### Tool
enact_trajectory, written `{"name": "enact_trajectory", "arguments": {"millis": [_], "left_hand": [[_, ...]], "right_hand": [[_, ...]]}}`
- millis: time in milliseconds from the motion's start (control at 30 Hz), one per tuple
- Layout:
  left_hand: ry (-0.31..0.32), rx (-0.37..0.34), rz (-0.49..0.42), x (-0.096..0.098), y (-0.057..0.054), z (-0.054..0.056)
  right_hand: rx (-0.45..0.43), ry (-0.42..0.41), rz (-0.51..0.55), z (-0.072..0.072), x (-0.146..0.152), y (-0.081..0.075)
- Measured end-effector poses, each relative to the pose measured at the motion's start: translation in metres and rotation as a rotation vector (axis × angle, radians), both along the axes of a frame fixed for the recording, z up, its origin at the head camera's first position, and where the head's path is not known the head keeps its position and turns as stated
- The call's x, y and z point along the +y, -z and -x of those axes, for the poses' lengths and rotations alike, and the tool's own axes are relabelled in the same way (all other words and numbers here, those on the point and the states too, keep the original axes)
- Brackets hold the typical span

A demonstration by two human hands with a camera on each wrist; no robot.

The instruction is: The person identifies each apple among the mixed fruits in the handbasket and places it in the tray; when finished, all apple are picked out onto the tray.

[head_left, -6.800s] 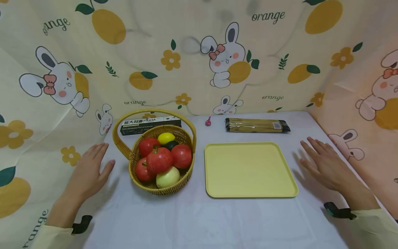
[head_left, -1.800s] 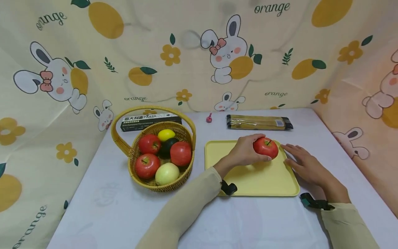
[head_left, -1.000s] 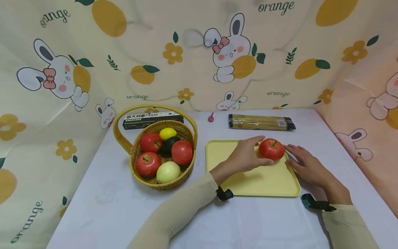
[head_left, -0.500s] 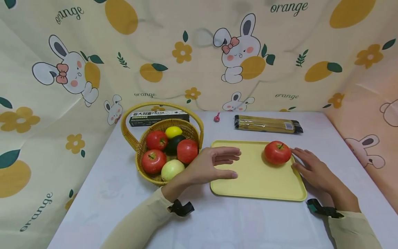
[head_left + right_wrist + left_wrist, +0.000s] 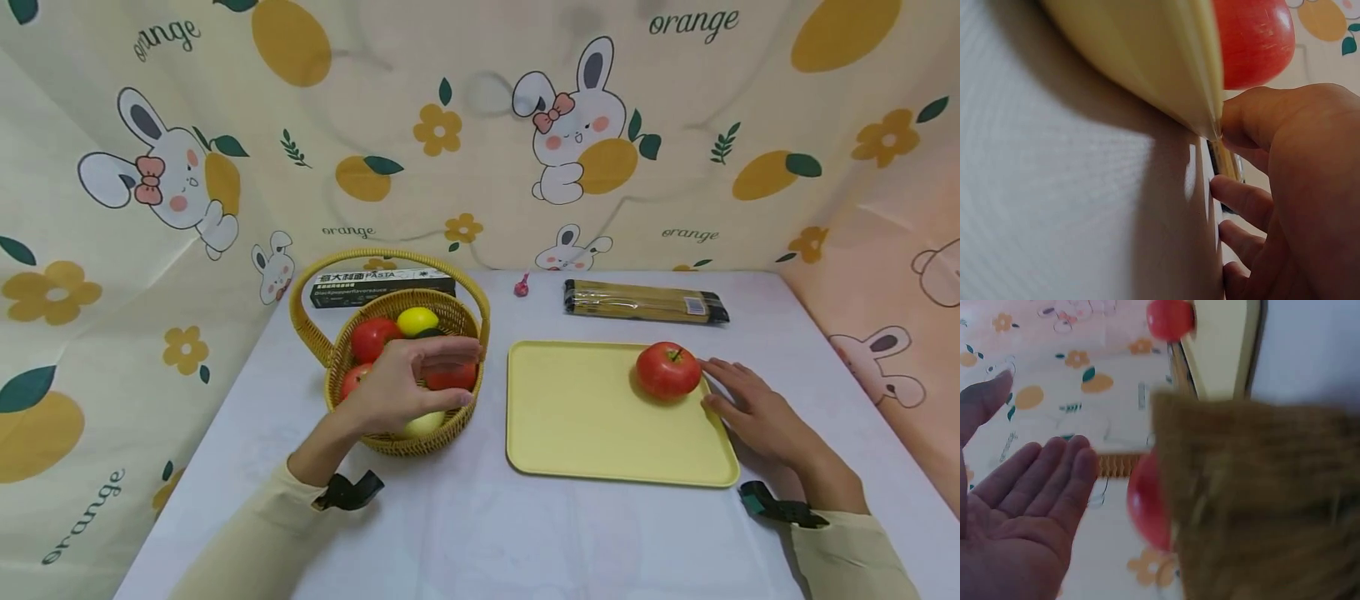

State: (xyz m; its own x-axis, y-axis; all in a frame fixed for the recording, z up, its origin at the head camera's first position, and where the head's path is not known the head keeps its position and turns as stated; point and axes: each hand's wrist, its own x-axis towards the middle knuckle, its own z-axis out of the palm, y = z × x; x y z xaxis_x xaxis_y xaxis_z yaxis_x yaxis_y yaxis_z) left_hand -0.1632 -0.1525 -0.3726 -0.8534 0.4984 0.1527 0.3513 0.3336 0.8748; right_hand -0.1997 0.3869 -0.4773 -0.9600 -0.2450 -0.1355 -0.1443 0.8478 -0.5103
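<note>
Left hand (image 5: 408,383): held over the near side of the basket (image 5: 450,437), fingers straight and thumb parted; the grip is released, and nothing is carried in it.
Right hand (image 5: 765,417): laid at the right edge of the yellow tray (image 5: 570,417), which is touched near its far right corner; this grip is also released.
Tray apple (image 5: 667,371): placed on the tray at the far right corner, stem upward, held by neither hand.
Basket fruit: a lemon (image 5: 417,322), red apples (image 5: 375,337), a pale green fruit (image 5: 423,426) and a dark fruit (image 5: 430,332) are gathered inside, partly hidden by the left hand.
Far edge of the table (image 5: 600,542): a black box (image 5: 352,293) is set behind the basket toward the far left corner; a pasta pack (image 5: 637,301) is laid beyond the tray.
Step in hand: a reach for another fruit seems to be under way, with one apple already set out.
Next move: the fingers would probably need to be lowered inside the rim, clear of the handle, and closed round one fruit; which one is meant cannot be told.
</note>
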Motion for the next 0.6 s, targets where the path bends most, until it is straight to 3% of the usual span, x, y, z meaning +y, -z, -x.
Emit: {"name": "enact_trajectory", "arguments": {"millis": [133,267,433,600], "left_hand": [[-0.088,0.127,0.255,-0.005,-0.012,0.006],[-0.098,0.215,0.513,0.004,-0.018,0.019],[-0.047,0.212,0.748,0.020,-0.019,0.034],[0.002,0.202,0.895,0.030,-0.016,0.042]], "right_hand": [[0.005,0.000,-0.002,0.000,0.001,-0.002],[0.007,0.004,-0.002,-0.001,0.002,-0.003],[-0.010,0.012,0.006,-0.001,0.002,-0.001],[-0.025,0.026,-0.002,0.000,0.000,0.001]]}}
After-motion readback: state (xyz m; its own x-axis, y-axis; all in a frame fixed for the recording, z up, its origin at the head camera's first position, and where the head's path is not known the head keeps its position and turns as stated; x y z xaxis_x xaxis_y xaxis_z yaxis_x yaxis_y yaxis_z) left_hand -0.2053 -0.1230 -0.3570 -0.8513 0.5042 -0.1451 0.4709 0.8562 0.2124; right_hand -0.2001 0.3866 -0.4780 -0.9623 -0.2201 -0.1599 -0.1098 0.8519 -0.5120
